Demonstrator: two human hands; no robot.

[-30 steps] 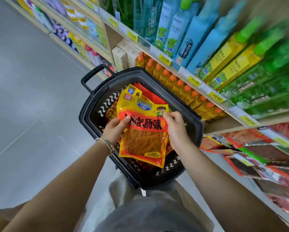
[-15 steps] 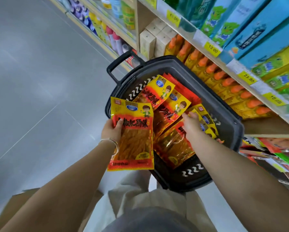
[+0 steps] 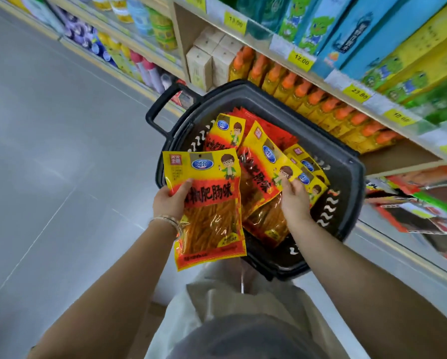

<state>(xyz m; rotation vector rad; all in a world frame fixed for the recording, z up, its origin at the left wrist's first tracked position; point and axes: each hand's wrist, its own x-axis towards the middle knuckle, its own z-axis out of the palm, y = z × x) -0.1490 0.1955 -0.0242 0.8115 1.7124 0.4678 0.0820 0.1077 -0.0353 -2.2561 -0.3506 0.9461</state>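
Grips a yellow-and-red snack packet (image 3: 209, 208) in the left hand (image 3: 172, 203), thumb laid across its front by the left edge, fingers hidden behind. Holds it upright and clear of everything else, its top above the hand and its bottom down past the wrist. Wears a thin bracelet (image 3: 168, 221) on that wrist, just below the hand.

Pinches, with the right hand (image 3: 293, 202), the near corner of a second packet (image 3: 265, 161) of the same kind, fingertips curled round its edge. Leaves that packet lying tilted up and away from the hand, on top of more packets (image 3: 309, 168) heaped under and beyond it.

Keeps all of these in a black basket (image 3: 357, 177), whose rim curves round beyond and to the right of the right hand, with the handle (image 3: 156, 112) sticking out up and past the left hand.

Faces, beyond the basket, shelves with orange-capped bottles (image 3: 304, 92), beige boxes (image 3: 204, 64) and yellow price tags (image 3: 301, 61).
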